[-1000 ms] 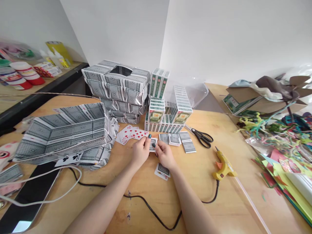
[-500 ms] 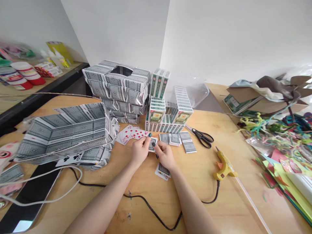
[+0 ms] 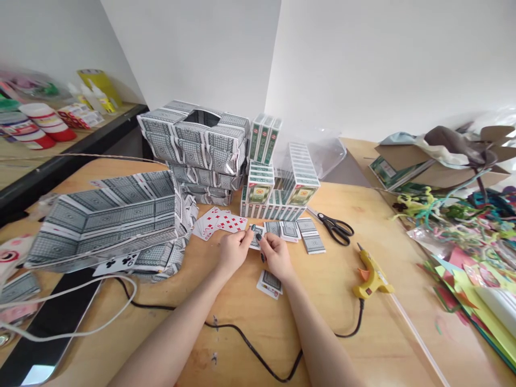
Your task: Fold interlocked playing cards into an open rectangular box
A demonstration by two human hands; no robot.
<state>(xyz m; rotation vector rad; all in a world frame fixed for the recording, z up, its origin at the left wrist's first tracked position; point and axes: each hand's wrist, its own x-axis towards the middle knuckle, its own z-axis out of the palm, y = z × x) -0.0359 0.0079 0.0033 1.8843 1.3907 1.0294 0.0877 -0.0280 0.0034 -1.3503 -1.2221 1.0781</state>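
Note:
Between my two hands is a playing card (image 3: 256,232), its grey patterned back facing up. My left hand (image 3: 235,250) pinches its left side, and my right hand (image 3: 277,255) grips the right side with thumb and fingers. Whether it is one card or more I cannot tell. Below my right hand lie a few overlapping cards (image 3: 271,282). Beyond the hands, face-up diamond cards (image 3: 220,221) are fanned on the left. Face-down folded cards (image 3: 289,229) rest behind my right hand, with another pair (image 3: 311,235) beside them.
Card-covered boxes (image 3: 201,140) are stacked at the back, near an open card-built tray (image 3: 121,215). Card packs (image 3: 262,191) stand beside them. Scissors (image 3: 336,228) and a yellow glue gun (image 3: 371,279) lie right; its black cable (image 3: 242,333) crosses the table. Craft scraps (image 3: 455,226) fill the right edge.
Both hands have shifted slightly with the card, up and a little to the right. The other things on the table have stayed in place.

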